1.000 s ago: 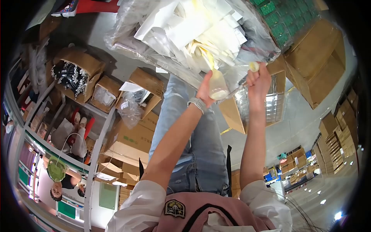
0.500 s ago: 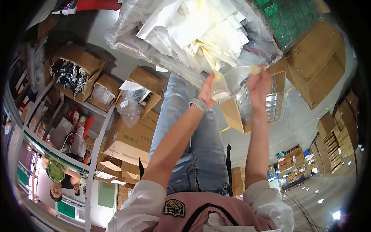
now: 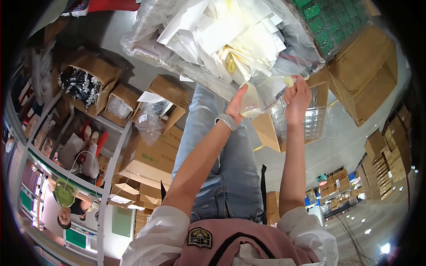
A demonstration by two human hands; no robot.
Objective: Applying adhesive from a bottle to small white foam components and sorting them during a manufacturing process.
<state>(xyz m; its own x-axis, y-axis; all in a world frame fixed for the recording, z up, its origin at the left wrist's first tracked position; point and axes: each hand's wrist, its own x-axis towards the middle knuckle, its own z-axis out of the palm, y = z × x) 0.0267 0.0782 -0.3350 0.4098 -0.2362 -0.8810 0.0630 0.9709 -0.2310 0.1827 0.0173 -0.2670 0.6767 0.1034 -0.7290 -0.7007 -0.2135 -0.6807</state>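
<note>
A translucent, pale jar-like container is held in my left hand, its upper end tilted toward the bin of paper. My right hand is raised to the right, closed on a small pale-yellow piece whose kind I cannot make out. Just beyond both hands is a plastic-lined bin filled with crumpled white paper. Several yellow scraps lie on the paper near the container.
An open carton with clear plastic trays stands below my right hand. A larger open carton and green trays are at the far right. Cartons and metal shelving line the left, where people are visible.
The yellow strip at the container's upper end is gone from there, and yellow scraps show on the paper. My right hand has turned slightly and shifted down, still pinching the pale-yellow piece.
</note>
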